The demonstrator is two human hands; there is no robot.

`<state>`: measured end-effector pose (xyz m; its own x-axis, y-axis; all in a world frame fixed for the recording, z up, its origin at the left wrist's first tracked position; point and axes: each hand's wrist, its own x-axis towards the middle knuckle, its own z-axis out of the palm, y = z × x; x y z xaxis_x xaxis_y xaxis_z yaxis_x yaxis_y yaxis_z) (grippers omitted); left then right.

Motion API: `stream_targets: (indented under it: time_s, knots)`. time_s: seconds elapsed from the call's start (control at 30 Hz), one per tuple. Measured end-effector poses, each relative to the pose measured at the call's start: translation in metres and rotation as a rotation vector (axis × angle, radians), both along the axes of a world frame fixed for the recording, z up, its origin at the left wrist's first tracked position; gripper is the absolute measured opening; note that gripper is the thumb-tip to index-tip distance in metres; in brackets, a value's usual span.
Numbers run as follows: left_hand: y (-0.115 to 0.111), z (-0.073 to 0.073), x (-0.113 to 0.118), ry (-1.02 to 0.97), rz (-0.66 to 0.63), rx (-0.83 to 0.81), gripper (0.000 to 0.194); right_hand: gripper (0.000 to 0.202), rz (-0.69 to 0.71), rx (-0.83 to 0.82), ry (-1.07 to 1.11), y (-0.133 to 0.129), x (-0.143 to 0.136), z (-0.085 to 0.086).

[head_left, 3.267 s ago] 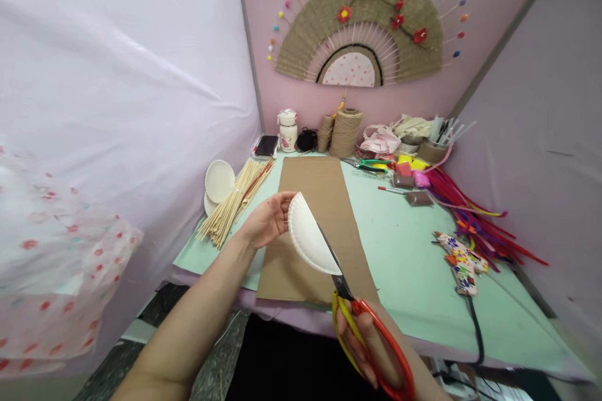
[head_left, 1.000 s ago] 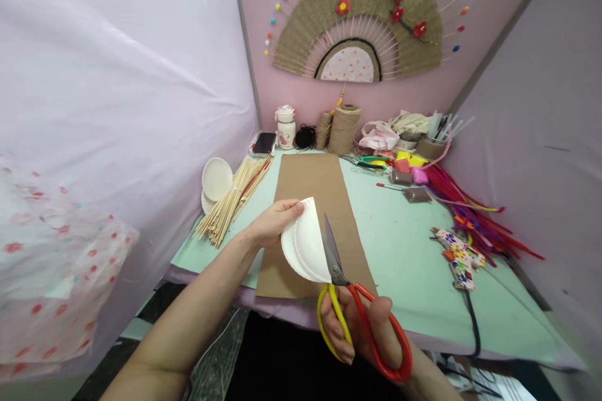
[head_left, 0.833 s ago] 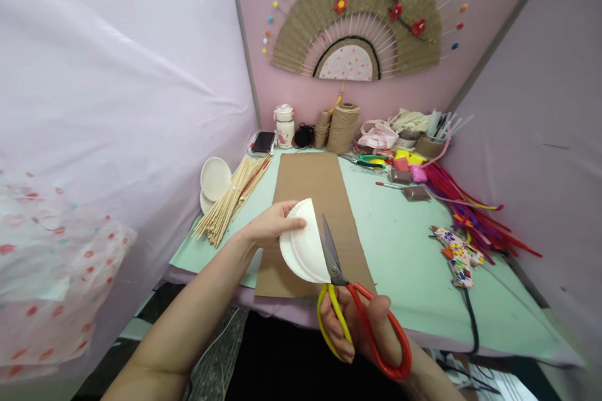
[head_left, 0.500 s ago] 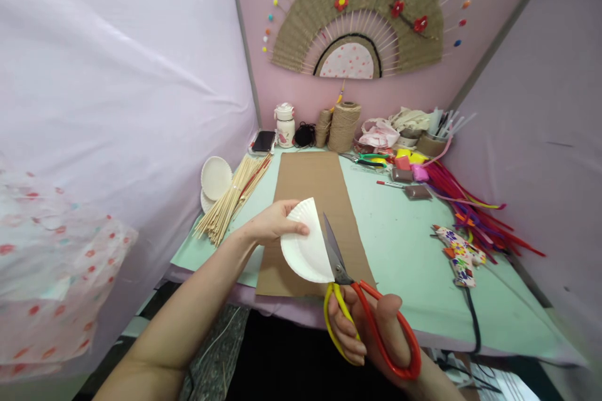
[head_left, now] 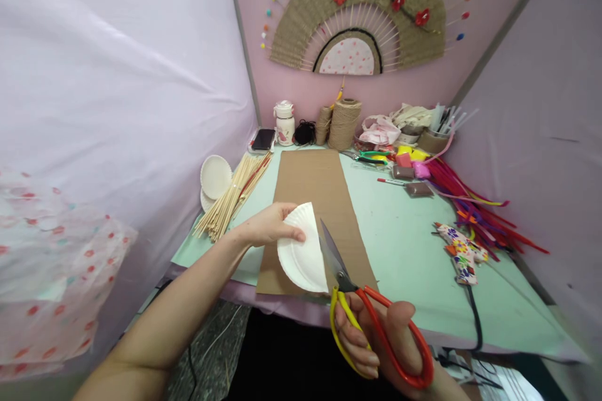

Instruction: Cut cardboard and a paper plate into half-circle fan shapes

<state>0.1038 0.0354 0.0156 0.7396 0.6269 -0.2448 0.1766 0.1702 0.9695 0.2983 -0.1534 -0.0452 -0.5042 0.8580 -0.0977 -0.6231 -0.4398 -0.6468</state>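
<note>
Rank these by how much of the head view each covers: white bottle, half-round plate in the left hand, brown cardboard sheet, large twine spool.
1. Brown cardboard sheet
2. Half-round plate
3. Large twine spool
4. White bottle
The plate is nearer the camera than the spool, so their order is apparent only.

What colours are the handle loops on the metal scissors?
One handle loop is yellow, the other handle loop red; both show best in the head view.

The half plate (head_left: 303,257) partly hides the left hand (head_left: 269,225) from view.
</note>
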Motion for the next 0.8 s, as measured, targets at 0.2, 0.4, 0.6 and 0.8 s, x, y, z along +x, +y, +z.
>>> stream_targets:
  time_s: [0.2,0.4,0.6,0.8]
  knots:
    - [-0.005,-0.005,0.004,-0.053,0.005,-0.010,0.046,0.084,0.012,0.031,0.025,0.001,0.001,0.003]
    - [-0.008,-0.004,0.004,-0.007,-0.014,-0.004,0.042,0.084,0.020,0.032,0.017,0.003,0.002,0.001]
    - [-0.012,-0.004,0.005,-0.008,-0.060,0.005,0.044,0.085,0.019,0.055,0.005,0.008,0.002,0.000]
    - [-0.014,-0.004,0.008,0.013,-0.019,0.012,0.044,0.086,-0.007,0.020,0.005,0.006,-0.002,0.002]
